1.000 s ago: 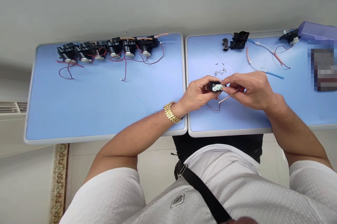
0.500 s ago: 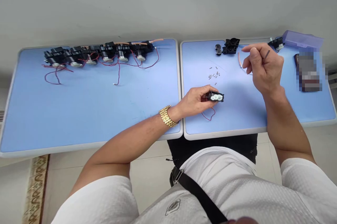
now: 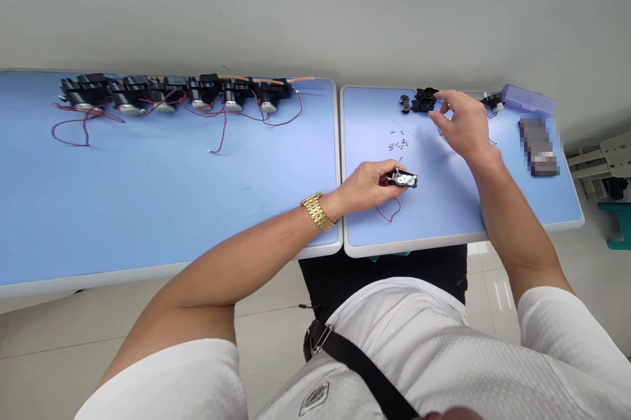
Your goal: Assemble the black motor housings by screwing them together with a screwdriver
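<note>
My left hand (image 3: 367, 186) is shut on a small black gearbox (image 3: 403, 178) with white gears showing on its face. A twisted red wire (image 3: 389, 211) loops from near it onto the blue table. My right hand (image 3: 463, 125) is raised, with its fingertips close to a pair of black plastic housings (image 3: 424, 100) and a small round black part (image 3: 405, 103). Whatever that hand's curled fingers hold is hidden. Tiny dark screws (image 3: 398, 144) lie scattered between my hands and the housings.
On the left table, several black motor assemblies (image 3: 172, 93) stand in a row, trailing red wires. A purple plastic case (image 3: 528, 99) and a blurred packet (image 3: 539, 147) sit at the right. A seam (image 3: 340, 163) separates the two tables.
My right hand has moved away from the gearbox, up and to the far side near the black housings. My left hand keeps the gearbox. The whole view has swung right.
</note>
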### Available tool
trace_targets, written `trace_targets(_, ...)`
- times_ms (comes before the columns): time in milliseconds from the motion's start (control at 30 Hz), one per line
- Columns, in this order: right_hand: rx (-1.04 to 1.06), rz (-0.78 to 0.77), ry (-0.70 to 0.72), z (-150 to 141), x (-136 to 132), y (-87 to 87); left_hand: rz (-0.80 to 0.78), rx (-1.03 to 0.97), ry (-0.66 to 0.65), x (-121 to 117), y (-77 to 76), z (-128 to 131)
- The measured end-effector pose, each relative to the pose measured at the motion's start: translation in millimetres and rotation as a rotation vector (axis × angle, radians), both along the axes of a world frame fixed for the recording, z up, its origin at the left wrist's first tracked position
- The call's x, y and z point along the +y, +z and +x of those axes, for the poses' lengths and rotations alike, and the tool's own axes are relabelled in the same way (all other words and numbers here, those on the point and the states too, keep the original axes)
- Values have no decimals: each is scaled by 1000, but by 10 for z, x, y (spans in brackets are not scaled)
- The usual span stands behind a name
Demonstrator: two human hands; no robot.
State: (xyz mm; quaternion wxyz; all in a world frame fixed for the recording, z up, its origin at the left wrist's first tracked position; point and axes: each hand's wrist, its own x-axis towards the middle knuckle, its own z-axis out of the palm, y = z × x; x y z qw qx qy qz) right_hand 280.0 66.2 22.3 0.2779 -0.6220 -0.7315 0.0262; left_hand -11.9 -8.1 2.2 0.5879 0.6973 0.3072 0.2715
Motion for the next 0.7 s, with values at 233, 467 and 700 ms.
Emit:
trace_targets(233,-154,-173,-103,-32,251,3,7,6,5,7,-39,15)
trace_targets(467,-187,-215,-118,-65,254,22,-10,11,-17,3,-17,12)
trace_targets(700,-174,-225,-138,-61,292,15,-11,14,-10,-3,-21,12)
